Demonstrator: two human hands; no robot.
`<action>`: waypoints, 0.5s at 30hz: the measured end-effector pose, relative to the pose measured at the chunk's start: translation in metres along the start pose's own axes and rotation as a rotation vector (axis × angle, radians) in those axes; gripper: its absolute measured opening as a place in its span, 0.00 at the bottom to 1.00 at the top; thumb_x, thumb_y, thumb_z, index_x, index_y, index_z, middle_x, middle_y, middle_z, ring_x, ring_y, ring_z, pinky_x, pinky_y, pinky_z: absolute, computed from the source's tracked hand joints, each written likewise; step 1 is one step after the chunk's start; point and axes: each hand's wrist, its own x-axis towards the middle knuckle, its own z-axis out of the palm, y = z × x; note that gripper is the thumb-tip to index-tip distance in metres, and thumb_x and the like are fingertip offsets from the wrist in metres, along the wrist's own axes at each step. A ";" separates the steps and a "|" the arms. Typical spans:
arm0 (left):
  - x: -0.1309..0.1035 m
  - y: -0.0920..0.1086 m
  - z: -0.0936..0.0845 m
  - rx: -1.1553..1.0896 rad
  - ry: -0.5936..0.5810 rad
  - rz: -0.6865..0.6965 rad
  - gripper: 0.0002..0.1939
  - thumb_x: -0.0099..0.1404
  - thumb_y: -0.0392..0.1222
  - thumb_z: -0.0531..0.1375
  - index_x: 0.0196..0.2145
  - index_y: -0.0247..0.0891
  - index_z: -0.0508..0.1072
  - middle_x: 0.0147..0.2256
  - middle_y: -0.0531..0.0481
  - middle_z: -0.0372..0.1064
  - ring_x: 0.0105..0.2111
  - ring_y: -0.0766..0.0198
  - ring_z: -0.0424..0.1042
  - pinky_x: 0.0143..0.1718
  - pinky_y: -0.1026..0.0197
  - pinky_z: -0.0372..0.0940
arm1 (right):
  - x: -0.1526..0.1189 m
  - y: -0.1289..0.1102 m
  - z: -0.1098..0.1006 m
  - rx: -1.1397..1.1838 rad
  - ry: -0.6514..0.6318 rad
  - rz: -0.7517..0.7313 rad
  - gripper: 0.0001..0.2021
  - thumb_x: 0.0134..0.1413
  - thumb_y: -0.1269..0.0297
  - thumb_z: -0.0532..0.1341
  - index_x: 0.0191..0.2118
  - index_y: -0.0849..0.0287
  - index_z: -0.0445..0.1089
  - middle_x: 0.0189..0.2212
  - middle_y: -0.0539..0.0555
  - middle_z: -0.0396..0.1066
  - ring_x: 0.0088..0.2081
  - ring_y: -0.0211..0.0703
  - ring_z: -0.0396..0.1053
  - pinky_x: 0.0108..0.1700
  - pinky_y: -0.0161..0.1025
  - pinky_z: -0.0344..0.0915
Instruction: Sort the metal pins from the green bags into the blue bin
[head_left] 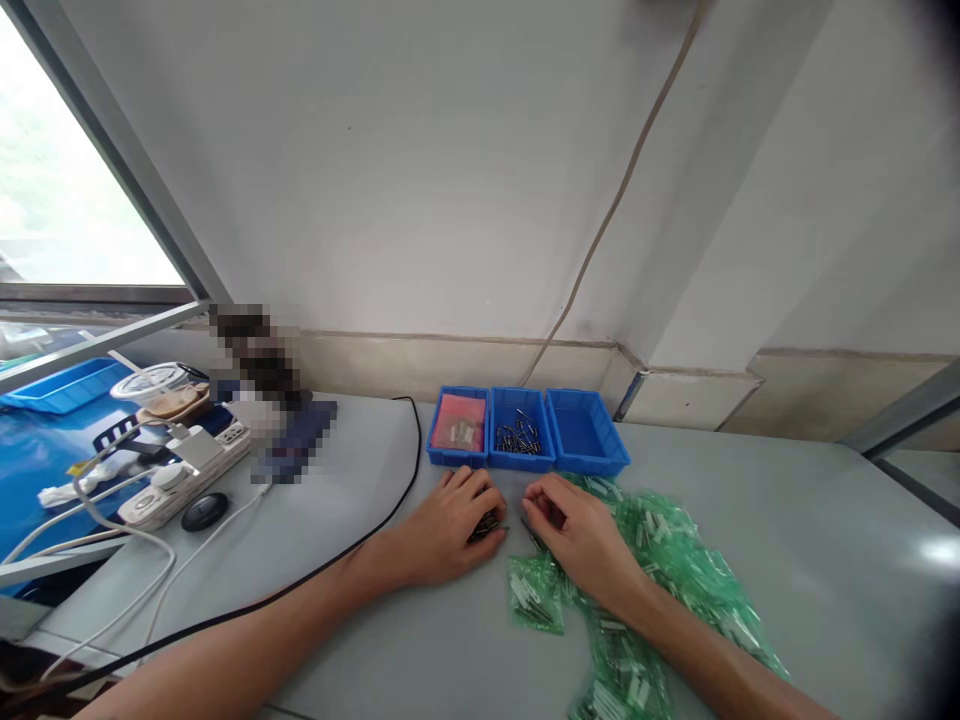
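My left hand rests on the grey table, its fingers curled around a small bunch of dark metal pins. Just to its right, my right hand lies over a heap of green plastic bags and pinches a thin dark pin at its fingertips. Behind both hands stand three blue bins in a row: the left bin holds a pink bag, the middle bin holds loose dark pins, the right bin looks empty.
A black cable curves across the table past my left forearm. At the left lie a white power strip with plugs and white cords, a lidded cup and a blue tray. A wall rises behind the bins.
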 end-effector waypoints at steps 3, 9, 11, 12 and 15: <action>0.001 -0.001 0.002 0.015 0.031 -0.051 0.02 0.77 0.39 0.58 0.43 0.41 0.68 0.44 0.47 0.67 0.44 0.55 0.64 0.49 0.52 0.62 | -0.001 0.000 0.002 -0.067 -0.059 -0.048 0.04 0.67 0.69 0.59 0.40 0.53 0.71 0.33 0.50 0.73 0.34 0.46 0.72 0.38 0.41 0.66; 0.002 -0.003 0.005 0.021 0.070 -0.070 0.02 0.77 0.38 0.57 0.42 0.41 0.68 0.43 0.48 0.67 0.44 0.56 0.65 0.47 0.53 0.63 | -0.004 -0.003 0.002 -0.286 -0.110 -0.134 0.07 0.65 0.71 0.62 0.36 0.53 0.66 0.33 0.50 0.71 0.34 0.47 0.70 0.38 0.41 0.65; 0.002 -0.003 0.004 0.025 0.070 -0.070 0.02 0.77 0.38 0.57 0.42 0.41 0.68 0.43 0.48 0.67 0.44 0.56 0.65 0.47 0.54 0.63 | -0.004 -0.003 0.003 -0.374 -0.101 -0.174 0.07 0.66 0.70 0.61 0.35 0.54 0.64 0.32 0.50 0.71 0.33 0.47 0.70 0.37 0.42 0.63; 0.002 -0.003 0.004 0.029 0.071 -0.069 0.02 0.76 0.38 0.57 0.42 0.41 0.68 0.43 0.48 0.67 0.44 0.56 0.65 0.47 0.54 0.63 | -0.005 -0.003 0.003 -0.428 -0.083 -0.198 0.07 0.67 0.69 0.60 0.35 0.54 0.64 0.32 0.51 0.71 0.33 0.48 0.70 0.38 0.43 0.63; 0.003 -0.003 0.005 0.043 0.050 -0.070 0.02 0.76 0.38 0.58 0.42 0.40 0.68 0.44 0.47 0.68 0.45 0.55 0.64 0.47 0.53 0.63 | -0.007 -0.002 0.006 -0.561 -0.043 -0.261 0.08 0.68 0.68 0.58 0.34 0.54 0.65 0.31 0.53 0.73 0.32 0.50 0.71 0.39 0.47 0.61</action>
